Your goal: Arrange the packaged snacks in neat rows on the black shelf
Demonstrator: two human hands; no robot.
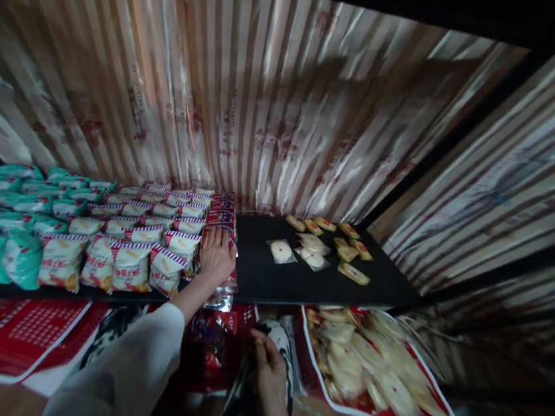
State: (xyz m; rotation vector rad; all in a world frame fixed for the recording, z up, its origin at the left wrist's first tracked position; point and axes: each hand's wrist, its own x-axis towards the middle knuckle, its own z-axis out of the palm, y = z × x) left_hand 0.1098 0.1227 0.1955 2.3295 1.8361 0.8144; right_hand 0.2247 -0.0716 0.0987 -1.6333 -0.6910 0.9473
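Note:
My left hand [216, 256] lies palm down on a row of red snack packets [220, 215] at the front edge of a black shelf [269, 277], fingers together and pressing a silvery packet end. My right hand [267, 360] is lower, below the shelf edge, its fingers curled near a red bag [215, 338] of packets; what it grips is hidden. Left of my left hand stand rows of white-and-red striped snack bags [131, 265].
Teal snack bags [4, 230] fill the shelf's left end. Small clear and yellow packets [323, 246] lie scattered on the shelf's right part. A red-rimmed tray of pale round packets [374, 369] sits below right. Red crates [13, 328] lie below left. Striped foil lines the back wall.

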